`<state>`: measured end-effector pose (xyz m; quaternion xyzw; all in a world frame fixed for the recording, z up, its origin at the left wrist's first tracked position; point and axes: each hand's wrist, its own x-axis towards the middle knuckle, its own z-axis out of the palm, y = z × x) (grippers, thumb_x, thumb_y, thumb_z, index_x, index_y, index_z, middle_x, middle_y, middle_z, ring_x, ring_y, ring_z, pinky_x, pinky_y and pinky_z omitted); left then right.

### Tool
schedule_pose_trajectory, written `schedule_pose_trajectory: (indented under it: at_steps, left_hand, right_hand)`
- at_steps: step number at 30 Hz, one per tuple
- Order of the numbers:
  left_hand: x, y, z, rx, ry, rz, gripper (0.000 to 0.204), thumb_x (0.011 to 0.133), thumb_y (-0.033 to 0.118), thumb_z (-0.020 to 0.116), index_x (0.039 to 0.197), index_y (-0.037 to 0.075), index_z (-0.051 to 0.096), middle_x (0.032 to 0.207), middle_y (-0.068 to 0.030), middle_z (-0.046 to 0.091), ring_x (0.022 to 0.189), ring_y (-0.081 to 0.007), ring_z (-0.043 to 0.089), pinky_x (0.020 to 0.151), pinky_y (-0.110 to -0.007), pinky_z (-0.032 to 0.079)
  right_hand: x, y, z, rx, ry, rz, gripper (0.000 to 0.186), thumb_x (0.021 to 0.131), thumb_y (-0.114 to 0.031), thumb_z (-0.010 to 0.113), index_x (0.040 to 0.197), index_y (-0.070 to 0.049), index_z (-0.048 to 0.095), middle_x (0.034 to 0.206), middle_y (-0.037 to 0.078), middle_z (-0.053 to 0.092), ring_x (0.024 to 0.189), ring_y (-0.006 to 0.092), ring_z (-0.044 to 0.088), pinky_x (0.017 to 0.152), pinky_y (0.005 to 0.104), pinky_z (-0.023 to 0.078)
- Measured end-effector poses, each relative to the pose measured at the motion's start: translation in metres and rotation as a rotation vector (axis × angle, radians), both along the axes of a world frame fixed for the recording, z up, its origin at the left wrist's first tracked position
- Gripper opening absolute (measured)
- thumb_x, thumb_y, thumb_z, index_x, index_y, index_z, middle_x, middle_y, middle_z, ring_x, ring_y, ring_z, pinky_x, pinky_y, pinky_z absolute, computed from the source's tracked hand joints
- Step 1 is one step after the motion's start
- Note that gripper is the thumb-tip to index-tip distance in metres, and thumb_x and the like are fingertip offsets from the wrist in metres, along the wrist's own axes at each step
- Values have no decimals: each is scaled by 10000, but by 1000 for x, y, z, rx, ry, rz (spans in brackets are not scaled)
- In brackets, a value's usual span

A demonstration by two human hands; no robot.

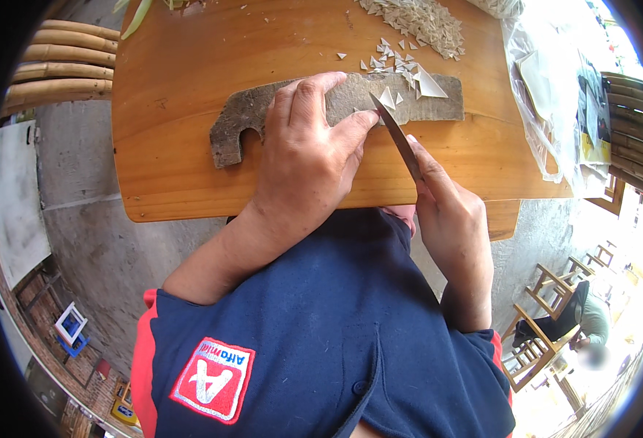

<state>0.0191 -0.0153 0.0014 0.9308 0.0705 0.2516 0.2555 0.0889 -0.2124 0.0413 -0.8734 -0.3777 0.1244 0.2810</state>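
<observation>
At a varnished wooden table (183,124), a person in a dark blue shirt (299,314) works at a worn grey board (442,111) that lies near the table's close edge. The right hand (449,201) grasps a slim knife (400,139), index finger stretched along it, the tip angled away from the body and down toward the board. The left hand (307,135) lies spread across the board, thumb and index finger apart and closed around nothing visible; whether its thumb presses a scrap is too fine to tell. A small pale triangle (387,98) sits on the board right beside the knife tip, with a larger pale piece (431,85) to its right. Beyond the board's far edge, loose bits lead to a heap of pale chips (427,28), and a clear plastic bag (537,109) hangs over the table's right side.

The step in hand appears to be cutting pale sheet into small triangles, with the larger piece seemingly uncut stock. The next move seems to call for a steady hold on the piece, the left thumb clear of the edge, and a short downward press of the blade.
</observation>
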Motion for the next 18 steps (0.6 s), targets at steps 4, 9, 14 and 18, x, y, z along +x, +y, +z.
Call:
schedule_pose_trajectory:
  at_steps: [4, 9, 14, 18]
  left_hand:
    - [-1, 0, 1, 6, 12, 3, 239, 831, 88, 760, 1067, 113, 789, 1305, -170, 588, 1186, -347, 546, 1004, -439, 469]
    - [-1, 0, 1, 14, 12, 5, 251, 848, 63, 767, 1089, 127, 794, 1314, -149, 588, 1156, -324, 546, 955, -409, 479]
    - [-2, 1, 1, 33, 2, -6, 269, 832, 52, 773, 1087, 127, 811, 1278, -142, 612, 1149, -316, 554, 958, -403, 483]
    - [-1, -1, 0, 6, -8, 9, 276, 821, 45, 779, 1083, 127, 819, 1263, -134, 623, 1147, -312, 560, 964, -399, 485]
  right_hand:
    - [-1, 0, 0, -24, -14, 0, 604, 908, 46, 623, 1493, -87, 552, 749, 171, 653, 659, 330, 680, 634, 445, 554]
    - [-5, 4, 5, -158, 8, -21, 661, 881, 62, 636, 1515, -90, 529, 809, 193, 677, 685, 342, 697, 641, 439, 563]
    - [-12, 11, 11, -227, 55, -69, 686, 890, 93, 623, 1536, -109, 514, 900, 253, 704, 759, 392, 716, 692, 455, 556]
    - [-9, 13, 7, -148, -27, 19, 753, 841, 54, 623, 1564, -37, 436, 729, 185, 639, 597, 349, 658, 587, 466, 554]
